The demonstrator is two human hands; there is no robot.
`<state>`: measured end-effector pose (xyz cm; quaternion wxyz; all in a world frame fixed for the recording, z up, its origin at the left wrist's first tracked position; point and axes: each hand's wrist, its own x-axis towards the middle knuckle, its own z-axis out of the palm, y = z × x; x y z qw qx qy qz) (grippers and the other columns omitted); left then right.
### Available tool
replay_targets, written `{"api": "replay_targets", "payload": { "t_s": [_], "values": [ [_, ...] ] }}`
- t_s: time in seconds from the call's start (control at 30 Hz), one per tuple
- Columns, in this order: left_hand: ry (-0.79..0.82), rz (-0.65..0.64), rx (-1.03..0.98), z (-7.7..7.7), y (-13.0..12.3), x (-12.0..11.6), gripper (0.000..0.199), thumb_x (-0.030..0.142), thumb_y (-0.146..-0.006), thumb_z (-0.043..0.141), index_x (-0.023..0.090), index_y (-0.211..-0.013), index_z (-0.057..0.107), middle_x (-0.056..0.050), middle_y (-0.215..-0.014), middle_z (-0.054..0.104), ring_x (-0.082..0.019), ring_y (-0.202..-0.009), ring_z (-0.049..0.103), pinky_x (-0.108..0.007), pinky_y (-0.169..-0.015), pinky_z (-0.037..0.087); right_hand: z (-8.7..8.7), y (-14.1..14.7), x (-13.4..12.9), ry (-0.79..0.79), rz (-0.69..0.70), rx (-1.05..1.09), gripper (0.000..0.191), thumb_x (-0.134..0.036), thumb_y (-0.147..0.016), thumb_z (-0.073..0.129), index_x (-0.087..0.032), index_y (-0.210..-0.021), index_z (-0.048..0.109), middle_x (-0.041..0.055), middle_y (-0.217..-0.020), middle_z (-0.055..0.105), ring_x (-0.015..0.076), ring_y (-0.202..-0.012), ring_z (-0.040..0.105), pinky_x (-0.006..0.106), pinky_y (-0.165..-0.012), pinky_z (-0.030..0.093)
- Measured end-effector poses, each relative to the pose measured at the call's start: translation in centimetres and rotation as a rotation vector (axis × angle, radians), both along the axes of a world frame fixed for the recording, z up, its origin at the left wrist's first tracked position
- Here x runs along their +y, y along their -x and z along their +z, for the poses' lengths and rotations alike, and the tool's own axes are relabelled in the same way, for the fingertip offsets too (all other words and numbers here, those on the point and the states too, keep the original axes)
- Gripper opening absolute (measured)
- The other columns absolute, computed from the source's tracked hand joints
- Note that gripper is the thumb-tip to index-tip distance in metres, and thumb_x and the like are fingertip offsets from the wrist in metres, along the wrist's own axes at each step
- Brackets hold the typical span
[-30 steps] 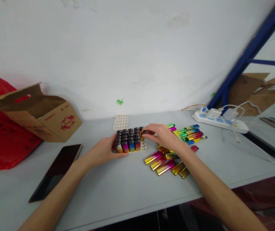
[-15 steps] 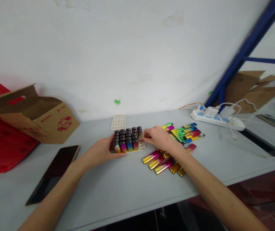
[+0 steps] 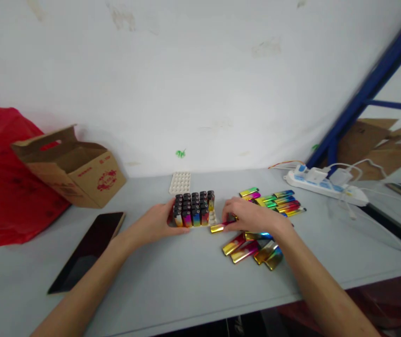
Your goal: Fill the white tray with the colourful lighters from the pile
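Observation:
Several metallic, multicoloured lighters [image 3: 196, 216] with black tops stand upright in rows in a white tray [image 3: 213, 219]. My left hand [image 3: 156, 222] is closed round the left side of this block, its thumb along the front. A few bare sockets show at the tray's right end. Just right of the tray, my right hand [image 3: 242, 214] pinches a gold and magenta lighter [image 3: 218, 228] that lies low over the table. More loose lighters [image 3: 245, 251] lie in front of and behind that hand, some partly hidden by it.
A second white socket tray [image 3: 180, 181] lies near the wall. On the left are an open cardboard box [image 3: 91, 175], a red bag [image 3: 14, 187] and a dark phone or tablet [image 3: 88, 250]. A power strip [image 3: 327, 187] with plugs and cables sits at the right, near a blue metal frame [image 3: 369, 84].
My right hand has left the right end of the tray, moved right to the loose lighters and taken hold of one. My left hand still holds the tray; the whole view has shifted slightly.

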<state>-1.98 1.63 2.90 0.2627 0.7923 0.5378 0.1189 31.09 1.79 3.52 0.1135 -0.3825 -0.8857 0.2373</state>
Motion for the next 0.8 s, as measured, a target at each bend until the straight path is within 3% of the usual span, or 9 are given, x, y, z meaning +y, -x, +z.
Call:
{"api": "replay_targets", "payload": {
  "t_s": [0.23,0.37,0.53,0.67,0.8],
  "values": [
    [0.004,-0.007,0.015,-0.3,0.1,0.1,0.067,0.07,-0.077,0.08,0.023,-0.123,0.064,-0.01,-0.106,0.085,-0.034,-0.087,0.079,-0.039,-0.071,0.055,1.7,-0.1,0.2,-0.031,-0.121,0.327,0.016,-0.04,-0.108,0.072,-0.024,-0.112,0.074,0.0004,-0.09,0.076,0.0185,-0.076,0.062,0.031,-0.071,0.047],
    [-0.001,-0.013,0.022,-0.4,0.3,0.2,0.067,0.071,-0.077,0.08,0.024,-0.122,0.064,-0.009,-0.106,0.085,-0.034,-0.086,0.079,-0.039,-0.072,0.056,1.6,0.6,0.6,-0.045,-0.226,0.583,0.031,-0.053,-0.105,0.072,-0.022,-0.108,0.077,0.0023,-0.091,0.074,0.0175,-0.076,0.059,0.032,-0.071,0.047],
    [-0.005,-0.003,0.026,0.0,0.1,0.2,0.068,0.071,-0.074,0.081,0.024,-0.12,0.063,-0.009,-0.107,0.085,-0.034,-0.087,0.079,-0.039,-0.073,0.057,0.6,2.0,1.2,0.112,-0.359,0.837,0.054,-0.075,-0.098,0.07,-0.023,-0.085,0.065,-0.0013,-0.076,0.06,0.0172,-0.071,0.055,0.032,-0.068,0.047],
    [0.0,0.003,0.041,0.2,0.0,0.1,0.072,0.073,-0.074,0.081,0.021,-0.121,0.064,-0.012,-0.108,0.085,-0.036,-0.088,0.079,-0.042,-0.075,0.058,0.1,3.1,1.0,0.294,-0.266,0.913,0.058,-0.082,-0.102,0.058,-0.025,-0.089,0.056,-0.002,-0.077,0.059,0.0173,-0.068,0.06,0.032,-0.066,0.051],
    [0.018,-0.003,0.0,0.1,0.0,0.1,0.073,0.072,-0.075,0.081,0.021,-0.124,0.065,-0.012,-0.11,0.085,-0.035,-0.088,0.079,-0.041,-0.073,0.058,-0.1,4.1,0.6,0.462,-0.271,0.95,0.057,-0.083,-0.097,0.064,-0.027,-0.097,0.053,-0.0099,-0.067,0.042,0.0117,-0.052,0.037,0.026,-0.05,0.036]
  ]
}}
